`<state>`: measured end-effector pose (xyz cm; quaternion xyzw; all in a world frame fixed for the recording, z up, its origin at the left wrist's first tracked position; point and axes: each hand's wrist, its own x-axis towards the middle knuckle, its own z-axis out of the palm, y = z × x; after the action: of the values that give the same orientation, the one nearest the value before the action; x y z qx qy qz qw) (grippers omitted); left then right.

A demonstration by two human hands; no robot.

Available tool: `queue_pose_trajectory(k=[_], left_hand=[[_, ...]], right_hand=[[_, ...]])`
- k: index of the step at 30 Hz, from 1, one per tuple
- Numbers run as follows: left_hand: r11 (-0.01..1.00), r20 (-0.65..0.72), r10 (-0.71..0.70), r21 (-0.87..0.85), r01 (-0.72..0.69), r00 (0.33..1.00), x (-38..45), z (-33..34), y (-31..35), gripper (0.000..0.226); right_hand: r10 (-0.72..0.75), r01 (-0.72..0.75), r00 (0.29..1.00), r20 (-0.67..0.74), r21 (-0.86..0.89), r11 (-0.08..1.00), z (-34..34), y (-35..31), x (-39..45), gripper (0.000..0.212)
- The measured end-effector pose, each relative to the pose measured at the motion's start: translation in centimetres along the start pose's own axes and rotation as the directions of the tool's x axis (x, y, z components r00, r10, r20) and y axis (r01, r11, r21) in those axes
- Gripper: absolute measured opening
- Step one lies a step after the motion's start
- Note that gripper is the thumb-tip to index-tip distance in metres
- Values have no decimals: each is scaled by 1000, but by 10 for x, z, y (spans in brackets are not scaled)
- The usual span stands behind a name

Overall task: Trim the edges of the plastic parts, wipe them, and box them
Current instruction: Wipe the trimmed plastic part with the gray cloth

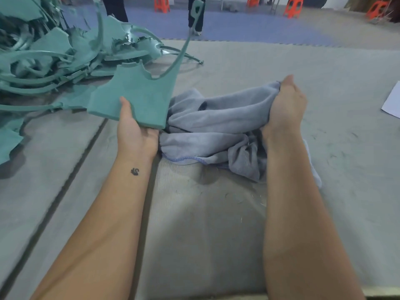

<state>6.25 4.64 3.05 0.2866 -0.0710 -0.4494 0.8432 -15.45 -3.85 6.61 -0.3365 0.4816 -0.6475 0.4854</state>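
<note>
Head view: left hand [135, 128] grips green plastic part [138, 98] — right hand [285, 105] clutches grey cloth [216, 124].

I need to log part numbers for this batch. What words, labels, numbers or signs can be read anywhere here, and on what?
None can be read.
Green plastic part in the left hand: no print visible.
Grey cloth gripped by the right hand: no label visible.
White sheet at the right edge: no text shows.
Small dark mark on the left wrist: a figure, not text.
</note>
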Motion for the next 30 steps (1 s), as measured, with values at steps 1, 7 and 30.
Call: queue_pose_trajectory(k=[1,7,30], left_hand=[[1000,-21,12,-3,-12,1000,1,-1,2,45],[999,-36,18,-33,-19,999,2,-4,5,44],[960,129,-27,280,-10,991,-18,12,-33,20]], right_hand=[[2,-1,1000,5,-38,999,1,0,1,35],[226,-396,808,544,217,892,-11,-10,-9,39],[-260,740,541,800,-307,598,61,62,-64,19]])
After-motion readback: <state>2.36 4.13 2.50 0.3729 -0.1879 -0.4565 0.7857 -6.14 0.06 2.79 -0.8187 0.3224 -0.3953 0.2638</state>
